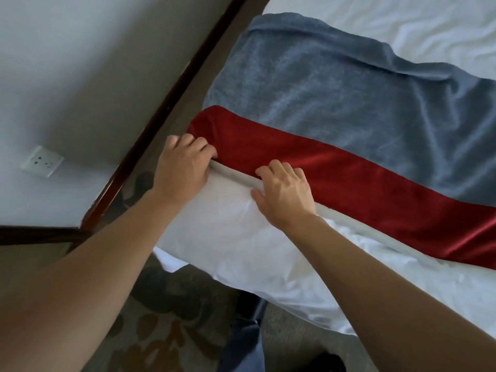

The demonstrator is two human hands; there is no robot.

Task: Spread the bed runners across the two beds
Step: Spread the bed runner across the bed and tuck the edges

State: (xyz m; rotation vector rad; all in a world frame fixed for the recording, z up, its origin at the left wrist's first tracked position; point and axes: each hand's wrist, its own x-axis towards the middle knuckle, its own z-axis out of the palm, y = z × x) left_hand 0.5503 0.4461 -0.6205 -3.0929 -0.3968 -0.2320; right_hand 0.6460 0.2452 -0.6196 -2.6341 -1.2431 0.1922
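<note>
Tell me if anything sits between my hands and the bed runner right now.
Nothing visible does. The left hand grips the bed runner at its red end near the bed's corner, and the right hand rests on its near edge. The white sheet beneath is bare.

Gap at 10 o'clock: a narrow strip of floor lies between the bed (241,251) edge and the dark wooden skirting board (171,95), with the wall (67,63) just behind.
Bed top, 1 to 3 o'clock: the red runner (349,189) and the blue-grey runner (335,98) lie flat; nothing stands above them.
Near edge: left hand (182,165) and right hand (284,194) occupy it.
Carpet (161,318), 6 o'clock: open, save the person's leg (244,336).
</note>
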